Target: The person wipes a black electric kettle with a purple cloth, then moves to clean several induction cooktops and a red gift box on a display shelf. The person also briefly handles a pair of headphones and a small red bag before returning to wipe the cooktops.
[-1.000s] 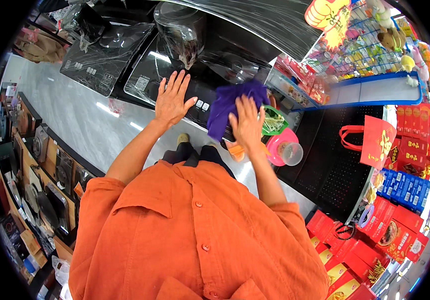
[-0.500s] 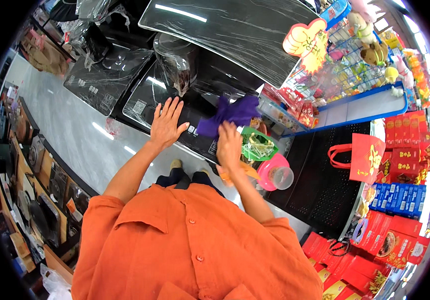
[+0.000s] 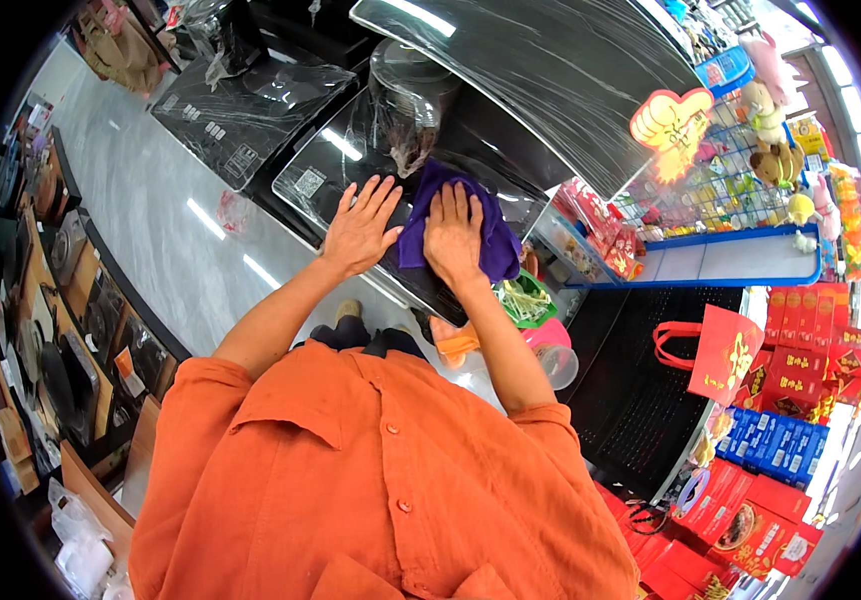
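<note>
My left hand point(image 3: 358, 235) lies flat with spread fingers on a glossy black glass-topped appliance point(image 3: 335, 170). To its right, my right hand point(image 3: 453, 235) presses a purple cloth point(image 3: 498, 245) against the same glass, its fingers stretched flat over the fabric. The cloth spreads out under and around the palm, and part of its underside is hidden. Just beyond my hands stands a dark cylinder point(image 3: 412, 85) wrapped in clear plastic film, its crumpled lower end near the cloth.
A large film-wrapped black panel point(image 3: 540, 75) slants overhead. Beside my right forearm are a green basket point(image 3: 527, 300) and a clear container point(image 3: 556, 366). A black perforated shelf point(image 3: 620, 370), a red gift bag point(image 3: 726, 355) and stacked boxes stand right; displayed cooktops line the left.
The bunched purple cloth is now spread on the glass beneath my flattened right hand. My left hand stays on the surface. The whole view has shifted.
</note>
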Demonstrator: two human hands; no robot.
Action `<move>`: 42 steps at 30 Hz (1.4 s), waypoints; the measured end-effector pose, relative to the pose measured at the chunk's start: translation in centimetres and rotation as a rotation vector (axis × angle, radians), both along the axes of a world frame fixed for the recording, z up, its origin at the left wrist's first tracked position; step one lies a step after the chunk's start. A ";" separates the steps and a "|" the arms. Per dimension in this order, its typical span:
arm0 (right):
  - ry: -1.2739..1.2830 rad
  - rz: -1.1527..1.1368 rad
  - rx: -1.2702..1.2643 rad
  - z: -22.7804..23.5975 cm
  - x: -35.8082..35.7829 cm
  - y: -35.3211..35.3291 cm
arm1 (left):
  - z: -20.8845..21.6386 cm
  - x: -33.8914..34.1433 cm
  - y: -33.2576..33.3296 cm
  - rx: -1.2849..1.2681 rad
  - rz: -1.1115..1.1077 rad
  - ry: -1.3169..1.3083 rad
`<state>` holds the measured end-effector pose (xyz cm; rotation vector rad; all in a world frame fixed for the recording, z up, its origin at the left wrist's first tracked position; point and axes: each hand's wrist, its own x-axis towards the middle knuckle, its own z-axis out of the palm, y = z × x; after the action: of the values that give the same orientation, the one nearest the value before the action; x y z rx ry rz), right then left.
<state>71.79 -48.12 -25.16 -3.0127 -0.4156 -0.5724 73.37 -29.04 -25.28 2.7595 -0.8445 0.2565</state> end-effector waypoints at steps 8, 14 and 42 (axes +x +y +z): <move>0.055 -0.233 -0.277 -0.3 8.5 -4.0 | 0.1 0.0 -0.1 -0.045 0.011 0.032; 0.155 -0.281 -0.198 0.4 8.1 -3.3 | 0.0 0.0 -0.1 -0.075 0.008 0.033; 0.052 -0.405 0.378 -0.8 -5.2 -6.0 | 0.3 0.4 -0.4 0.020 -0.033 0.036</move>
<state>66.55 -54.15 -25.94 -2.7356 0.2852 -0.5185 73.78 -29.43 -24.98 2.7576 -0.8872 0.1933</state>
